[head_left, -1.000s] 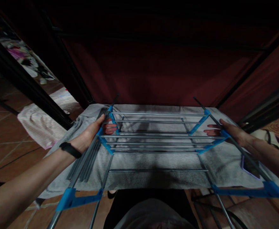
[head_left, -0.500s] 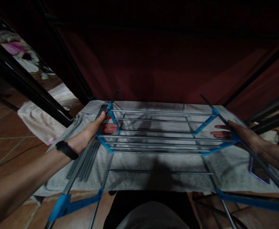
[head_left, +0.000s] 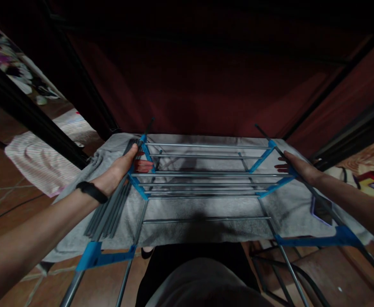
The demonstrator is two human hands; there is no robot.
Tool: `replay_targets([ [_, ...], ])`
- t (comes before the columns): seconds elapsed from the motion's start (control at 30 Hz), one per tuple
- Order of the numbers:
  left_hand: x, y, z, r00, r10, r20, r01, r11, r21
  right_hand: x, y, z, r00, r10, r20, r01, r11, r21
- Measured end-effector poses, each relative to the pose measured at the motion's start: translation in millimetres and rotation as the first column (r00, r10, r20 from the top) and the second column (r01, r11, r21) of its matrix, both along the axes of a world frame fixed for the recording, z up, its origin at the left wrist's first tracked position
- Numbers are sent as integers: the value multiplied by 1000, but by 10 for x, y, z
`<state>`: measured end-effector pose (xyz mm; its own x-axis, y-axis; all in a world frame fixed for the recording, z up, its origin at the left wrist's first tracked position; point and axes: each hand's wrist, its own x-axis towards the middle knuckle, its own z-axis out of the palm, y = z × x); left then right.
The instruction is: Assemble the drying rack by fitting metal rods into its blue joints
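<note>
A rack of grey metal tubes (head_left: 202, 175) with blue plastic joints stands in front of me over a grey towel. My left hand (head_left: 126, 164) is closed around its left side post, the thumb along the tube and the fingers reaching inward past it. On the opposite side post, my right hand (head_left: 297, 166) takes hold just above a blue joint (head_left: 278, 187), its fingertips showing on the inner side. Several loose grey tubes (head_left: 110, 215) lie side by side on the towel under my left wrist. Lower blue joints (head_left: 107, 257) join the posts nearer my body.
The grey towel (head_left: 187, 228) covers the surface under the rack. A phone (head_left: 322, 210) lies on it at the right. Behind rises a dark red panel (head_left: 199, 94). A striped cloth (head_left: 43, 157) is at the left, and a metal-legged chair or stool (head_left: 270, 273) at lower right.
The rack and both hands appear slightly further left and higher, the right side shifting more. More of the phone shows. Both hands keep their hold on the posts.
</note>
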<state>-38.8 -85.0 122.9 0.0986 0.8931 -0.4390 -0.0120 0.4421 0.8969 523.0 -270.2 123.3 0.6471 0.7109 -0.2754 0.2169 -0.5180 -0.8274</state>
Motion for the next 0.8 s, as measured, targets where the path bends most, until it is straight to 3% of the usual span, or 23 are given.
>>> replay_targets([
  [0.03,-4,7,-7,1000,0,-10,0,1000,11,-16,18,42,989,10,149,-10,1000,0],
  [0.1,-16,17,-20,1000,-5,-22,5,1000,20,-118,68,169,891,21,454,-51,997,53],
  [0.2,-33,20,-32,999,-17,-37,18,1000,23,-535,118,350,690,94,718,-311,934,177],
  [0.27,-47,21,-37,997,-34,-68,38,998,55,-992,87,322,622,382,684,-589,803,88],
  [0.3,-56,23,-41,996,-44,-82,50,996,76,-1256,46,233,546,537,643,-715,698,24],
  [0.37,-84,32,-55,993,-62,-96,73,991,112,-1792,-70,-105,301,759,577,-887,445,-123],
  [0.4,-103,41,-66,993,-70,-100,82,988,130,-2040,-134,-342,211,777,594,-908,380,-175],
  [0.43,-125,52,-80,992,-76,-106,91,985,148,-2262,-192,-606,150,754,640,-906,364,-216],
  [0.53,-187,93,-120,986,-74,-152,102,977,186,-2718,-291,-1415,-10,676,736,-838,396,-375],
  [0.63,-188,89,-105,978,-63,-199,98,980,175,-2889,-293,-2011,-75,661,747,-797,410,-443],
  [0.7,-134,20,-32,971,-39,-234,79,983,164,-2909,-291,-2226,-65,661,747,-782,431,-449],
  [0.8,-8,-157,143,963,11,-271,27,990,139,-2879,-353,-2289,-21,672,740,-771,460,-440],
])
